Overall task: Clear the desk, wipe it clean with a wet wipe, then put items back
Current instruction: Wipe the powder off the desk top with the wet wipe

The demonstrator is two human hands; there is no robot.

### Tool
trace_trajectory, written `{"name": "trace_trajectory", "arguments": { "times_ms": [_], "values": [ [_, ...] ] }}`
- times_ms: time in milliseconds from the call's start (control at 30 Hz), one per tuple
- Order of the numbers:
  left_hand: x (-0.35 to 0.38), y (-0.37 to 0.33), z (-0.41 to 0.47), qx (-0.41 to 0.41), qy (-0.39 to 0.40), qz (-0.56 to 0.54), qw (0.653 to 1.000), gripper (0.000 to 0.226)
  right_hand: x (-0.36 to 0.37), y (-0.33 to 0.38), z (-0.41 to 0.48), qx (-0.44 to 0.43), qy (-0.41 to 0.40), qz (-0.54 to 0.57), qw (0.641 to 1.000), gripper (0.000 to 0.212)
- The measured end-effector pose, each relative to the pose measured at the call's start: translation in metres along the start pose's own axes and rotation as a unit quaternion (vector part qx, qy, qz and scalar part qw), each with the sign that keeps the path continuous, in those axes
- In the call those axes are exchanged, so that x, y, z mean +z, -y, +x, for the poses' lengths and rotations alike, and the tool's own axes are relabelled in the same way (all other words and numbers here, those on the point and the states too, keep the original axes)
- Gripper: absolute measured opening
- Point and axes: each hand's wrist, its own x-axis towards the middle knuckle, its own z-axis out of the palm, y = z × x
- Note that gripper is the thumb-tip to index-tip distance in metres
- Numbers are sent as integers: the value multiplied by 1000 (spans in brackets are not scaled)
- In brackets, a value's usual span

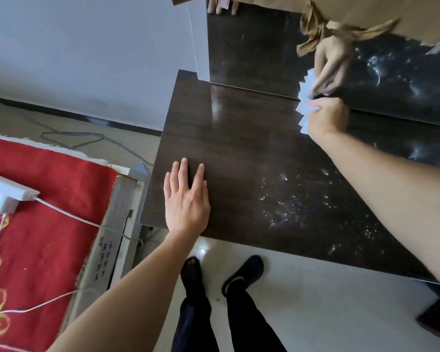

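Observation:
The dark wooden desk (239,148) has a glossy top with wet streaks and droplets on its right half. My left hand (186,199) rests flat on the desk near its front left corner, fingers straight. My right hand (328,115) grips a white wet wipe (304,107) at the desk's far edge, against a mirror (264,52). The mirror shows the reflection of that hand and wipe.
A bed with a red patterned cover (41,224) stands left of the desk, carrying a white power strip (8,191) and white cables. A tan curtain tie (323,31) hangs over the mirror. My feet in dark slippers (241,275) stand on pale floor tiles.

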Motion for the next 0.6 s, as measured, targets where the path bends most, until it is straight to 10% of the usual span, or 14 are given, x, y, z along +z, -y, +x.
{"name": "trace_trajectory", "arguments": {
  "times_ms": [167,367,600],
  "values": [
    [1,0,2,7,-18,7,1000,43,36,0,7,-89,-4,-29,996,31],
    [-3,-4,1,0,-17,14,1000,46,-12,-22,-57,-300,396,-101,862,26],
    [-1,-5,3,-1,-32,13,999,46,13,-2,22,-193,89,-83,974,26]
  ]
}}
